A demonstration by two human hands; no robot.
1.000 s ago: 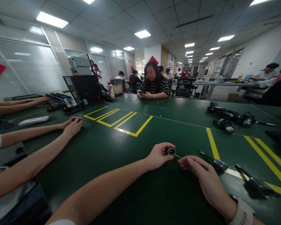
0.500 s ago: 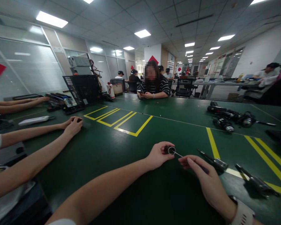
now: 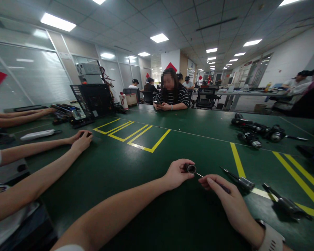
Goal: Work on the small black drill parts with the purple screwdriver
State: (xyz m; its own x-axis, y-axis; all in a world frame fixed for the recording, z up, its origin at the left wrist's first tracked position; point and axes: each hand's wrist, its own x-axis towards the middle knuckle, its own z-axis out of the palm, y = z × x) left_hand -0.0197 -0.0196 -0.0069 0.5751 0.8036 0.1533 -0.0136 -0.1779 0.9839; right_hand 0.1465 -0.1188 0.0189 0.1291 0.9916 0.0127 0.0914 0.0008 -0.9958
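Observation:
My left hand [image 3: 179, 174] is closed around a short, dark cylindrical metal part [image 3: 191, 169], its round hollow end facing the right and toward me. My right hand [image 3: 225, 193] is closed on a thin screwdriver [image 3: 199, 175] with a slim metal shaft; its dark handle lies under my palm. The shaft's end is at the lower rim of the metal part; whether the tip sits inside cannot be made out. Right of my right hand lie two metal tool pieces with cylindrical bodies and thin shafts, one nearer [image 3: 288, 205] and one farther [image 3: 246, 183].
Yellow tape [image 3: 153, 150] marks the green table [image 3: 115, 167]. Black power-tool bodies [image 3: 251, 130] lie at the right. A co-worker's hands [image 3: 81, 139] rest at the left, near a white power strip [image 3: 38, 134]. A black computer case [image 3: 94, 99] stands behind; another person [image 3: 170, 90] sits opposite.
The screwdriver's tip has shifted slightly down and out from the middle of the round opening toward its lower rim. The metal part has turned slightly in my left hand.

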